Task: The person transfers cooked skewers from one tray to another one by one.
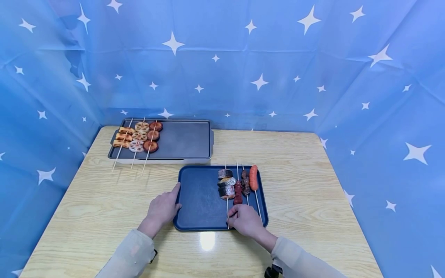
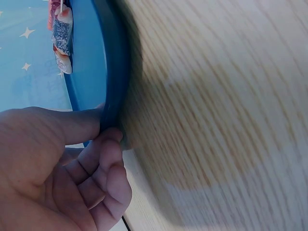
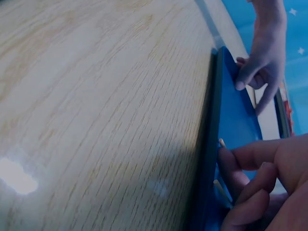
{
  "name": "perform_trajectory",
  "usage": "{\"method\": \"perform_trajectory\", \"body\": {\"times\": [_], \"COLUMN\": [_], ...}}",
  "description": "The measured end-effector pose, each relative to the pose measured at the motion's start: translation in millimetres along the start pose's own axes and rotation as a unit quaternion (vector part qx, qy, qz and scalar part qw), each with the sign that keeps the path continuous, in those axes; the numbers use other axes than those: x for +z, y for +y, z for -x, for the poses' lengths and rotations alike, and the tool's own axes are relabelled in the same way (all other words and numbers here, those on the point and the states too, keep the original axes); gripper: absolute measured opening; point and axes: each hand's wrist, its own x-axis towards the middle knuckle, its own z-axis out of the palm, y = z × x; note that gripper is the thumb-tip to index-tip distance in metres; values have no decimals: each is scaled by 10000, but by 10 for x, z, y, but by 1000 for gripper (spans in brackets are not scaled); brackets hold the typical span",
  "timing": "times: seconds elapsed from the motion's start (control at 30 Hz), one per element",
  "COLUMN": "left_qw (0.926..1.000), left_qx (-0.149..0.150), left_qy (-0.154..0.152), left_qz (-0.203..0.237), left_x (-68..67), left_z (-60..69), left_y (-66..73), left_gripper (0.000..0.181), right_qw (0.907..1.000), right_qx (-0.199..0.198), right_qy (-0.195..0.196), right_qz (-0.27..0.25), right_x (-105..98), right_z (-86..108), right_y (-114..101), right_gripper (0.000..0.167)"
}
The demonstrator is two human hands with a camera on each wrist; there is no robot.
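A dark blue tray [image 1: 201, 197] lies on the table with skewers along its right half. My left hand [image 1: 161, 210] holds its left rim; in the left wrist view the thumb is inside the rim and the fingers [image 2: 111, 149] are curled outside. My right hand [image 1: 245, 220] pinches the lower stick of the fish skewer [image 1: 226, 189], which lies in the tray. To its right are a dark red meat skewer [image 1: 238, 193], a brown meat skewer [image 1: 245, 181] and a sausage skewer [image 1: 253, 177]. The right wrist view shows two stick ends near the fingers [image 3: 236, 168].
Behind the tray, to the left, stands a grey grill plate [image 1: 184, 139]. On its left part lie a tofu-like yellow skewer [image 1: 123, 137], a lotus root skewer [image 1: 139, 136] and a mushroom-like brown skewer [image 1: 153, 136], sticks overhanging the front edge. A blue starry curtain [image 1: 222, 77] surrounds the table.
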Motion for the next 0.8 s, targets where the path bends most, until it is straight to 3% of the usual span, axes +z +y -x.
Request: {"method": "perform_trajectory", "body": {"times": [0.57, 0.8], "left_qw": [10000, 10000], "left_qx": [22, 7], "left_qy": [-15, -6], "left_qz": [-12, -11], "left_x": [-29, -25], "left_z": [15, 14], "left_y": [19, 16], "left_gripper": [72, 71], "right_qw": [9979, 9984], "right_qx": [-194, -198], "right_qy": [306, 323], "right_qz": [543, 425], "right_x": [-23, -71], "right_z": [16, 9], "right_y": [4, -11], "right_gripper": [8, 9]}}
